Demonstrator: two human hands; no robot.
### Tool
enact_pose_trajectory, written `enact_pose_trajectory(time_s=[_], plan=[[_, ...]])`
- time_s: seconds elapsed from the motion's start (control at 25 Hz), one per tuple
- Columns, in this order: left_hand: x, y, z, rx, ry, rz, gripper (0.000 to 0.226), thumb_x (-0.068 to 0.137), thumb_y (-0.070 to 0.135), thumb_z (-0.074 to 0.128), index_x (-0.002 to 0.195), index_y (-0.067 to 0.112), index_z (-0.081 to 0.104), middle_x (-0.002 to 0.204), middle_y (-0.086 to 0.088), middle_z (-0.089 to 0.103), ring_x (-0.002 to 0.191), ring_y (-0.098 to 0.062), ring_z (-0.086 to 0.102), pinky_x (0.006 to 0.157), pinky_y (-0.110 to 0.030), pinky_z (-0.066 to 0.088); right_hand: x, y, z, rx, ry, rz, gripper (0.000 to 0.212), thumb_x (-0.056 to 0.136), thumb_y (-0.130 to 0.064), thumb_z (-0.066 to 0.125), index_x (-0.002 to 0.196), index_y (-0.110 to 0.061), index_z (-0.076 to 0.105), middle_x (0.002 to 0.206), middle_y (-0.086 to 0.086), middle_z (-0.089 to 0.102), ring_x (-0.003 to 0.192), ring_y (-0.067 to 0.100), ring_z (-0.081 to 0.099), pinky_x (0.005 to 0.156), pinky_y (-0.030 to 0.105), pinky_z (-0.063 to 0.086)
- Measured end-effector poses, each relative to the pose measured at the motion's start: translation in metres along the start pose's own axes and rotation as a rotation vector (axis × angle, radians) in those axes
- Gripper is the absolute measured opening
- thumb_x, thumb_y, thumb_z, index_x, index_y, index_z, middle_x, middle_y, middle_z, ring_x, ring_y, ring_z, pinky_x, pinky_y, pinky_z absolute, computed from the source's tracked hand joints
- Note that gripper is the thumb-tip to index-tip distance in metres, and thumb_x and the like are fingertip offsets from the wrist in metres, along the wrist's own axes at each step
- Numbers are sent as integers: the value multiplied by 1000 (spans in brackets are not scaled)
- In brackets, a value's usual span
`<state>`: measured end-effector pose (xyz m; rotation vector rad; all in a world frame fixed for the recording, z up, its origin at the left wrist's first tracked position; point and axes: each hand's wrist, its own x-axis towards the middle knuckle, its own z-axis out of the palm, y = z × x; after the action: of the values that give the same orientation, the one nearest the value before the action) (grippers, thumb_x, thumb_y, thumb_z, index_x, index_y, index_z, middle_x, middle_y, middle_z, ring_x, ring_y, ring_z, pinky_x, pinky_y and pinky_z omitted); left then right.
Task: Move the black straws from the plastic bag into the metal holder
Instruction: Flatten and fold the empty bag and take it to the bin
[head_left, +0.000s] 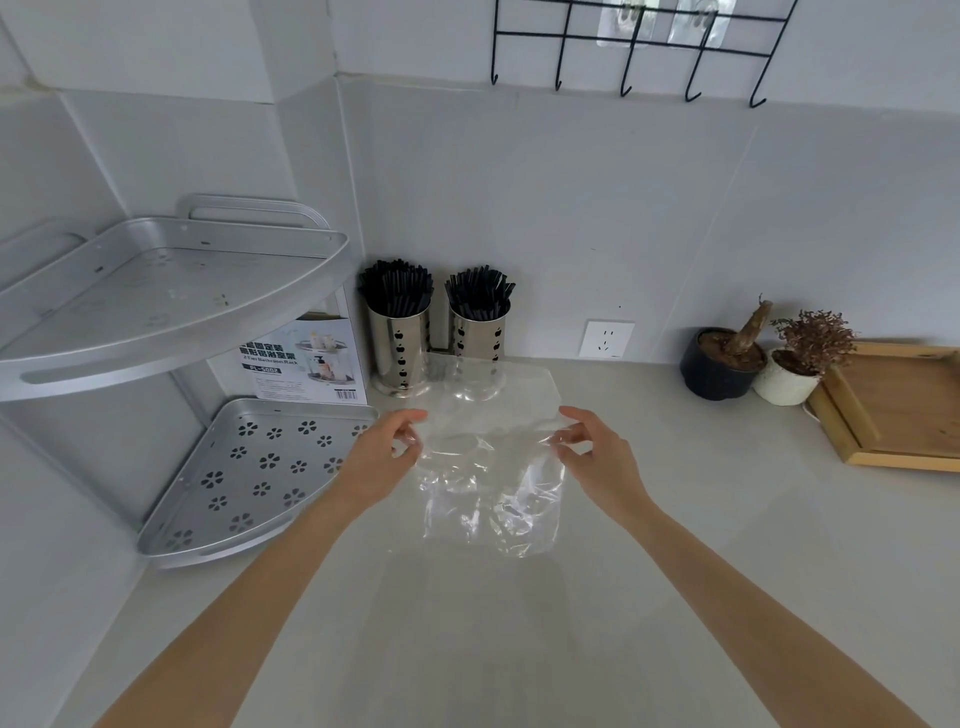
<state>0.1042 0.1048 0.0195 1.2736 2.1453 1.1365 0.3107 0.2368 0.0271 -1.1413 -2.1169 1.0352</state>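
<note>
The clear plastic bag (491, 467) hangs stretched between the two hands, raised a little above the grey desk (675, 545), its lower end crumpled and drooping toward the surface. No straws show inside it; it looks empty, which suggests the transfer is finished and the bag is only being spread or smoothed before it is put aside. The black straws (396, 291) stand upright in the left cup of the metal holder (400, 348), and a second bunch (479, 296) fills the right cup, both against the back wall just behind the bag's far edge. Standing them on end keeps them bundled and easy to pull out one at a time.

The left hand (382, 457) pinches the bag's left edge between thumb and curled fingers, closed narrowly on the film. The right hand (592, 457) does the same on the right edge, its thumb and forefinger nipped together and the other fingers loosely bent. Pulling apart keeps the thin plastic taut and flat. A corner rack (171, 291) stands to the left and potted plants (758, 358) to the right, well apart from the bag.
</note>
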Motion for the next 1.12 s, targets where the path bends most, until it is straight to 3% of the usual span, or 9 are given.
enact_pose_trajectory(time_s=[0.2,0.32,0.44,0.56,0.72,0.88,0.96,1.04,1.12], plan=[[2,4,-3,14,77,8,16,85,11,57,99,9,65,96,9,47,93,-8,48,76,-12,35,3,1,0,-74,32,8,15,86,-17,59,99,-13,65,103,2,52,99,17,55,89,22,39],[3,6,-7,-37,72,-13,17,86,18,57,98,8,64,116,8,49,112,-7,44,97,-17,29,5,-1,-2,27,5,69,18,90,-21,52,102,-10,59,107,0,58,93,18,55,80,17,37],[3,12,-6,-83,78,-19,11,89,17,52,93,10,59,91,7,62,89,-8,56,73,-2,38,4,-5,3,88,24,66,13,94,-18,43,98,-9,51,85,-2,63,72,13,52,59,4,37],[4,11,-4,-155,109,-42,5,90,12,50,92,12,55,77,7,59,61,1,59,66,-12,43,4,-6,9,140,52,63,5,94,-15,43,92,-13,47,70,-6,59,65,13,51,56,6,38],[7,4,-1,-213,142,-115,12,89,8,50,98,6,58,76,1,60,53,13,58,64,-4,46,6,-6,13,239,85,110,3,93,-14,44,91,-14,47,72,-4,54,65,17,54,52,12,42],[5,8,-4,-434,177,-203,16,90,8,49,105,6,55,80,2,60,66,-1,60,49,-4,45,6,-13,20,296,113,131,3,93,-15,45,92,-15,48,73,-2,54,63,10,52,53,10,43],[2,12,-8,-569,154,-263,15,92,16,46,104,12,54,86,6,62,80,-10,60,56,-8,48,9,-15,23,318,127,134,4,92,-16,44,93,-16,48,77,2,59,68,19,58,66,25,49],[-1,13,-12,-651,52,-305,22,92,32,44,106,19,54,100,10,62,95,-12,60,78,-21,49,11,-16,23,368,135,158,9,92,-15,44,97,-15,50,77,1,61,72,22,61,67,29,49],[-2,6,-16,-624,-118,-331,57,81,54,46,129,25,40,122,13,54,109,-15,56,92,-34,45,14,-15,24,416,137,191,13,92,-19,45,102,-15,51,81,1,63,77,24,62,67,28,47]])
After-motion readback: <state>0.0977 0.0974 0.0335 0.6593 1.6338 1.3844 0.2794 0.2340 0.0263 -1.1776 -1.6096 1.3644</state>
